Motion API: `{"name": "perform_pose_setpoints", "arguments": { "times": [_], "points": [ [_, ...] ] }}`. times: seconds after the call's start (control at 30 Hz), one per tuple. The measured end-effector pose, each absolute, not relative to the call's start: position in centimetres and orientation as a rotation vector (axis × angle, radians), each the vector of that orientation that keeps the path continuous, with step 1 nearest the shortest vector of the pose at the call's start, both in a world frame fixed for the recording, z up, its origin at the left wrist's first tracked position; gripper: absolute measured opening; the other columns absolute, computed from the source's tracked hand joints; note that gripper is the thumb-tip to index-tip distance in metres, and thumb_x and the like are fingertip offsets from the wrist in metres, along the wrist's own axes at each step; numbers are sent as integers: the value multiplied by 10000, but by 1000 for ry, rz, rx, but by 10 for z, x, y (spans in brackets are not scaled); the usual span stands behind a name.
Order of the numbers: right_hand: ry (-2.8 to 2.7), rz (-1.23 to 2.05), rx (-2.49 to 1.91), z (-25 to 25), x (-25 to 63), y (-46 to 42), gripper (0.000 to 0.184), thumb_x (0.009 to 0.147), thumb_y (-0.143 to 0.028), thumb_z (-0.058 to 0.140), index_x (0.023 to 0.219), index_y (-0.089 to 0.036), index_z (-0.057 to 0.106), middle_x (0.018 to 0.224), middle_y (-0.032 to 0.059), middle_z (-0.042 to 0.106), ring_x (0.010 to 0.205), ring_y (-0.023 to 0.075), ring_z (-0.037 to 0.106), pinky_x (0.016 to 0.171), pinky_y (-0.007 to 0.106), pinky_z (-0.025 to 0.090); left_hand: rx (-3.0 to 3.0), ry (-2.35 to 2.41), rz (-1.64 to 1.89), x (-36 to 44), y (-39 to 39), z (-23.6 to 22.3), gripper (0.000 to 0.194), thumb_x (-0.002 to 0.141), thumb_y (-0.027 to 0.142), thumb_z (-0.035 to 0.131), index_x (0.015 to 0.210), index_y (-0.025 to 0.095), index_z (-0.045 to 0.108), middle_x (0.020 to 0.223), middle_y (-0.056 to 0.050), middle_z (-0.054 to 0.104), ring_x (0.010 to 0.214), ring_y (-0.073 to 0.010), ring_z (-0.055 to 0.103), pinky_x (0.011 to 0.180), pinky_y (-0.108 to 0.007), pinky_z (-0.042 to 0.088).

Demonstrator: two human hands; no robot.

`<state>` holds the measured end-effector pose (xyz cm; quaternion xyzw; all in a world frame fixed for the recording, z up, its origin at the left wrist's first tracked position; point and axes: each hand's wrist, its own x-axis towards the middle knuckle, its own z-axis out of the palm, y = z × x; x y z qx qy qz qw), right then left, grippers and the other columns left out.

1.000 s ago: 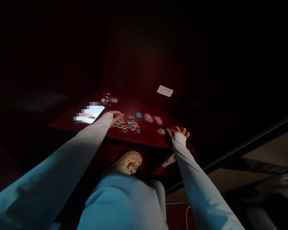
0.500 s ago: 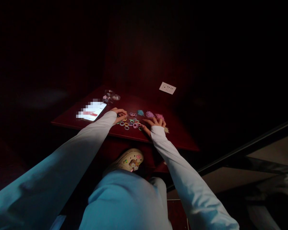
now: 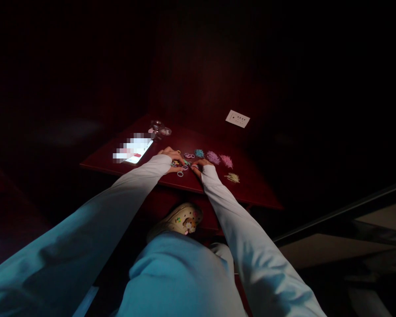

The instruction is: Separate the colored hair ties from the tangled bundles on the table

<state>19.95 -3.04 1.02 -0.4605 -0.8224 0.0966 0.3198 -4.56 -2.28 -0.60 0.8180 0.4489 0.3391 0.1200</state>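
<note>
Small coloured rings (image 3: 180,174), like hair ties, lie loosely grouped on the dark red table. My left hand (image 3: 172,155) curves over the left part of this group, thumb and fingers apart with rings showing between them. At the right side of the rings, my right hand (image 3: 201,164) has its fingers drawn together low at the tabletop. What they hold, if anything, is too small to make out. Just behind the hands lie a few pink rings (image 3: 189,156) and a teal pile (image 3: 199,153) of small pieces.
Purple (image 3: 213,157), pink (image 3: 226,161) and pale yellow (image 3: 232,178) piles lie to the right. A lit phone (image 3: 138,149) and clear containers (image 3: 159,129) are on the left of the table (image 3: 257,193). A socket plate (image 3: 237,119) is on the wall. A decorated clog (image 3: 181,218) shows below.
My right hand has moved left from beside the pink and yellow piles to the rings, its fingers now closed together. My left hand has shifted right over the rings. The view has turned slightly.
</note>
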Motion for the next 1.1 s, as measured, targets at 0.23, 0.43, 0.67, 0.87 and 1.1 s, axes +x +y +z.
{"name": "perform_pose_setpoints", "arguments": {
  "times": [0.23, 0.43, 0.67, 0.87, 1.1],
  "points": [
    [-1845, 580, -1233, 22, 193, -17, 287, 833, -475, 837, 859, -196, 774, 857, 56, 766, 793, 206, 686, 769, 332, 554, 2315, 1294, 1147, -46, -29, 0, 137, 858, 419, 783, 933, 313, 827, 1104, -7, 794, 1100, -260, 570, 1036, -408, 422],
    [-1856, 808, -1207, 36, 145, 4, 386, 786, -507, 901, 982, -187, 812, 840, 35, 761, 765, 174, 669, 764, 313, 547, 2065, 1437, 1404, -56, -17, 5, 132, 932, 323, 667, 948, 262, 784, 974, -35, 739, 1000, -246, 614, 962, -365, 494],
    [-2184, 225, -1249, 47, 167, -23, 240, 957, -478, 754, 1036, -270, 844, 1085, 60, 779, 1115, 258, 608, 1075, 444, 448, 2072, 1438, 1468, -55, -19, 6, 229, 1023, 357, 570, 998, 274, 781, 1019, -42, 728, 1044, -252, 596, 988, -373, 491],
    [-2442, 151, -1221, 45, 194, -39, 209, 981, -410, 715, 1065, -262, 837, 1085, 75, 766, 1149, 276, 566, 1039, 413, 433, 2279, 1322, 1328, -50, -25, 8, 116, 930, 335, 696, 944, 288, 801, 1148, -18, 773, 1089, -257, 571, 1048, -431, 422],
    [-2399, 142, -1242, 40, 193, -31, 217, 997, -370, 673, 1089, -259, 835, 1121, 61, 779, 1143, 271, 587, 1047, 410, 432, 2470, 1295, 1046, -41, -39, 7, 118, 812, 339, 848, 930, 327, 845, 1219, -4, 776, 1163, -295, 519, 1037, -495, 321]
  ]
}}
